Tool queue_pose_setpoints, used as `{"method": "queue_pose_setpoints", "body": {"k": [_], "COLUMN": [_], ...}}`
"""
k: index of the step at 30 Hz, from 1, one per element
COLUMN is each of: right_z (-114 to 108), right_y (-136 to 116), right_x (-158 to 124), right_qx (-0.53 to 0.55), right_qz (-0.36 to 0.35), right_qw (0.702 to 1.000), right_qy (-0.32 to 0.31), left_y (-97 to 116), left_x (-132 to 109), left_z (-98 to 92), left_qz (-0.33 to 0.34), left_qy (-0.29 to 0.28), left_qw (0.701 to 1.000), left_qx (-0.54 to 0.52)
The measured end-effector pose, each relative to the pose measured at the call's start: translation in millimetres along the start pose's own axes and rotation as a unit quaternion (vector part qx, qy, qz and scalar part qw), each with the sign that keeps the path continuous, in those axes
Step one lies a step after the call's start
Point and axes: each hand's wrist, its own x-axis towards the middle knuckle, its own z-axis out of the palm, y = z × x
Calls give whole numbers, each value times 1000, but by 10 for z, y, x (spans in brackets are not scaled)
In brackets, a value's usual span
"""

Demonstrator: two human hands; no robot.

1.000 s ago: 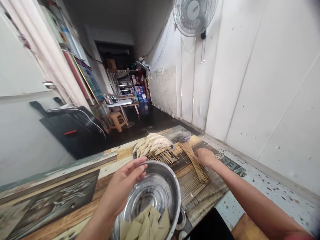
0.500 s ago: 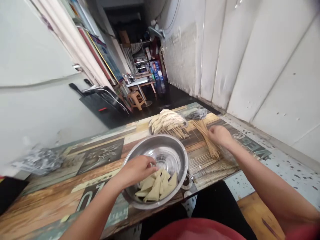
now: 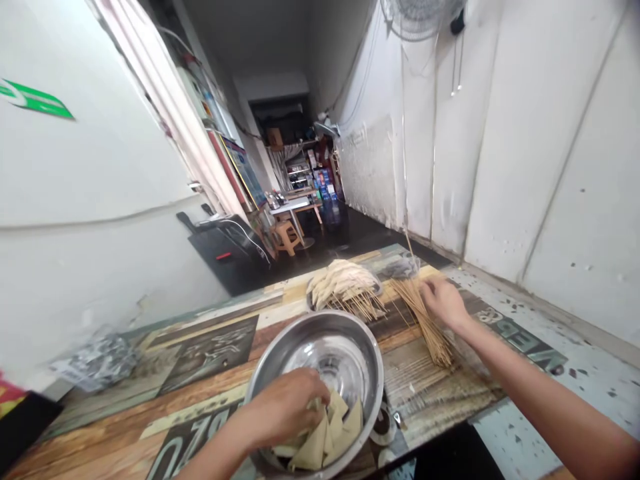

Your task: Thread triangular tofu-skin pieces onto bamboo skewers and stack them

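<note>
A steel bowl (image 3: 350,337) sits at the near edge of the patterned table (image 3: 210,347), with several pale triangular pieces (image 3: 325,437) in it. My left hand (image 3: 287,407) is down in the bowl, fingers curled onto those pieces. My right hand (image 3: 443,300) rests on a bundle of thin bamboo skewers (image 3: 425,320) lying on the table to the right of the bowl, fingers closed on one or more sticks. Behind the bowl, a tray holds a heap of skewered pieces (image 3: 345,283).
A crumpled plastic bag (image 3: 97,353) lies at the table's left end. White wall panels (image 3: 525,153) run along the right, with a fan (image 3: 420,13) mounted high. A corridor with a stool (image 3: 287,235) and small table (image 3: 293,207) stretches behind.
My left hand dropped from the bowl's rim into the bowl and closed on the triangular pieces. My right hand stayed on the skewer bundle. The head camera swung down, then up.
</note>
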Motion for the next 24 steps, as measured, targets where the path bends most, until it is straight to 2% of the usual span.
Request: {"method": "queue_pose_setpoints", "body": {"k": [4,7,10,13,15,18,21,24], "right_z": [-138,-290,-440,-536,-555,-523,-456,-404], "right_y": [-57,-166,-358,-617,-803,-1042,-1167,-1181], "right_x": [9,-94,-350,-743,-1033,-1415,-1657,-1752], "right_qx": [48,110,221,323,366,365,348,340], "right_qz": [-10,-22,-30,-32,-41,-74,-115,-148], "right_qw": [995,988,972,945,926,919,922,919], "right_qy": [83,109,71,-25,-79,-126,-128,-131], "left_y": [23,28,-17,-110,-167,-205,-175,-107], "left_x": [22,31,35,70,121,216,285,304], "left_z": [-65,-78,-74,-75,-87,-131,-198,-263], "left_qz": [20,20,26,27,24,7,8,30], "left_qy": [-46,-38,-4,19,43,94,105,108], "left_qw": [999,999,1000,986,947,855,776,734], "left_qx": [7,18,-13,-163,-318,-510,-621,-670]}}
